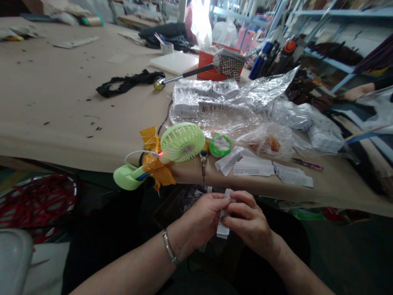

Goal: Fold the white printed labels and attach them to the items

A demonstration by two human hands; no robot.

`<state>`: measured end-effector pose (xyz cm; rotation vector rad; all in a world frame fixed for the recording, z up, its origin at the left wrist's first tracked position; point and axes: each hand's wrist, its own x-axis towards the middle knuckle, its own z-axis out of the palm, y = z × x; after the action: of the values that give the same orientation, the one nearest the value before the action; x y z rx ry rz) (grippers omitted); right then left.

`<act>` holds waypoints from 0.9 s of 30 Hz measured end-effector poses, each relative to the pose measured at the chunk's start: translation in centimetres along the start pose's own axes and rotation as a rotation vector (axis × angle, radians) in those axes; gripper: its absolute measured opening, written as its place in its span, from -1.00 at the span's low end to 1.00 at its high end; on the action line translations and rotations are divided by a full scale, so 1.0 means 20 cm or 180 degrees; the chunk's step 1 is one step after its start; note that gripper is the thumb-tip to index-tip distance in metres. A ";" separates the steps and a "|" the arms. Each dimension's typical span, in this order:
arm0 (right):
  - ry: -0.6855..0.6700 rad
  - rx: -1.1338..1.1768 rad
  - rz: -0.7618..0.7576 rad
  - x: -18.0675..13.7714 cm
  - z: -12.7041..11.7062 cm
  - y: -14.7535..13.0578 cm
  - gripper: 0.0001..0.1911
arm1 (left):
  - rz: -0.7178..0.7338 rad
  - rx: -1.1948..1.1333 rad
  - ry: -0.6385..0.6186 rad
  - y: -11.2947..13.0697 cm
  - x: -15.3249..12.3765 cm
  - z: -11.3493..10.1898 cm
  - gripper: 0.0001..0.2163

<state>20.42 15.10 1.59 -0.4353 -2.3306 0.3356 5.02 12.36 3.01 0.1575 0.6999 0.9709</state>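
Note:
Over my lap, just below the table edge, both my hands hold a narrow stack of white printed labels (223, 230). My left hand (202, 215) pinches the stack from the left, thumb near its top. From the right, the bent fingers of my right hand (250, 221) press on it. More printed labels (253, 166) lie fanned at the table edge, with another small pile (293, 175) to their right. A green round tub (220, 151) with white stuff inside stands behind them. Left of it is a thin pointed tool (203, 162), tip towards me.
A light green fan (182, 143) is taped to the table edge (76, 153). Clear plastic bags (221, 116) with label bundles lie behind it. Pink-handled snips (308, 164) rest at right. A red basket (37, 200) stands on the floor, left. Another person's arm shows at far right.

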 end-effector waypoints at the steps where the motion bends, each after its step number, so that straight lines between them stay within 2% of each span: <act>1: -0.0010 0.0003 0.0002 0.00 -0.01 0.00 -0.84 | 0.0002 0.0003 0.0047 0.00 0.00 0.00 -0.89; 3: -0.0080 -0.0035 0.0060 -0.03 -0.05 0.00 -0.82 | -0.0033 0.0039 0.0145 0.00 0.00 0.00 -0.91; 5: 0.0034 -0.0279 0.0273 -0.07 -0.11 0.05 -0.71 | -0.0135 0.0188 0.0255 0.00 0.00 -0.01 -0.89; 8: 0.0600 -0.1341 0.0947 -0.18 -0.24 0.18 -0.59 | -0.0253 0.0471 0.0415 0.00 -0.01 -0.01 -0.86; 9: 0.0673 -0.1796 0.1202 -0.22 -0.28 0.22 -0.54 | -0.0279 0.0515 0.0464 0.00 -0.01 -0.01 -0.86; 11: 0.0505 -0.2496 0.1491 -0.29 -0.34 0.30 -0.46 | -0.0322 0.0533 0.0530 -0.01 -0.01 -0.02 -0.88; 14: 0.0171 -0.2947 0.1519 -0.37 -0.38 0.36 -0.57 | -0.0353 0.0507 0.0580 -0.02 -0.01 -0.02 -0.88; 22: 0.0592 -0.2519 0.1145 -0.38 -0.47 0.41 -0.83 | -0.0275 0.0487 0.0514 -0.03 -0.01 -0.04 -0.88; 25: 0.1012 -0.2224 0.1156 -0.33 -0.47 0.35 -0.86 | -0.0318 0.0517 0.0553 -0.03 -0.02 -0.03 -0.88; 27: 0.1294 -0.1863 0.1131 -0.27 -0.43 0.27 -0.80 | -0.0345 0.0533 0.0545 -0.03 -0.02 -0.02 -0.87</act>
<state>31.32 18.75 2.27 -1.0968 -1.9107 -0.2686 4.94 11.61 2.61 0.1827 0.9386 0.8281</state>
